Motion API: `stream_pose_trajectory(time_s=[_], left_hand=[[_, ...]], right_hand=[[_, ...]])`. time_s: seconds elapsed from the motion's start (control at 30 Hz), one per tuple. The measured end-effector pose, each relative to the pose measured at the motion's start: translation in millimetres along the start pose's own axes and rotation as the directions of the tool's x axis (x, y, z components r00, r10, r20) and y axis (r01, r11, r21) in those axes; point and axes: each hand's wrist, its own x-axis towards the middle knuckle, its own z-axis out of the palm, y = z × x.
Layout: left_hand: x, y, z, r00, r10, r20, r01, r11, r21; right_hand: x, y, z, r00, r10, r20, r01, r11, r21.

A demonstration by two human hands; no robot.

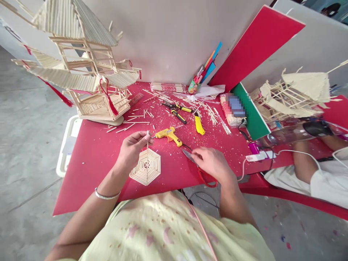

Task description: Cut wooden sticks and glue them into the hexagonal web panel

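Observation:
Between the thumb and fingers of my left hand (pixel 136 146), a short thin wooden stick (pixel 148 139) is pinched upright. Just below it, a hexagonal panel of concentric wooden sticks (pixel 146 167) lies near the front of the table. My right hand (pixel 210 163) has its fingers curled over the middle of a pair of scissors (pixel 208 179); the blades point up-left and the red handles show below the palm. A yellow hot glue gun (pixel 170 135) lies between my hands, its nozzle close to my left fingertips.
A stick-built pagoda (pixel 95 83) with red tassels stands at the left. Black-and-yellow pliers (pixel 178 111), a yellow utility knife (pixel 199 124) and scattered sticks cover the red table (pixel 89 163). A green board (pixel 252 112) and power strip (pixel 258 156) stand right, near another person's arm (pixel 306 159).

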Motion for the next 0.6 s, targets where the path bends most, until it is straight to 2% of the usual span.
stream_pose_trajectory(time_s=[0.07,0.13,0.2,0.27,0.37,0.6], left_hand=[[0.2,0.2,-3.4,1.000,-0.016,-0.014,0.016,1.000,0.007],[0.7,-2.7,-4.1,0.999,-0.043,0.001,0.043,0.999,0.008],[0.8,-6.8,-2.3,0.997,-0.060,0.041,0.060,0.998,0.000],[0.0,-10.1,0.1,0.994,-0.071,0.082,0.073,0.997,-0.018],[-3.3,-10.4,0.6,0.994,-0.073,0.081,0.077,0.996,-0.044],[-16.6,-5.9,-19.1,0.997,-0.068,0.025,0.069,0.996,-0.063]], right_hand=[[-32.9,4.5,12.0,0.983,0.074,0.166,-0.039,0.979,-0.201],[-64.0,9.6,27.7,0.962,0.170,0.212,-0.092,0.938,-0.334],[-84.3,12.8,42.8,0.958,0.228,0.172,-0.145,0.907,-0.396],[-90.7,13.9,53.9,0.974,0.204,0.098,-0.151,0.908,-0.390],[-83.4,14.3,59.5,0.997,0.080,0.022,-0.069,0.944,-0.324],[-72.6,6.0,60.7,1.000,-0.011,0.017,0.014,0.983,-0.183]])
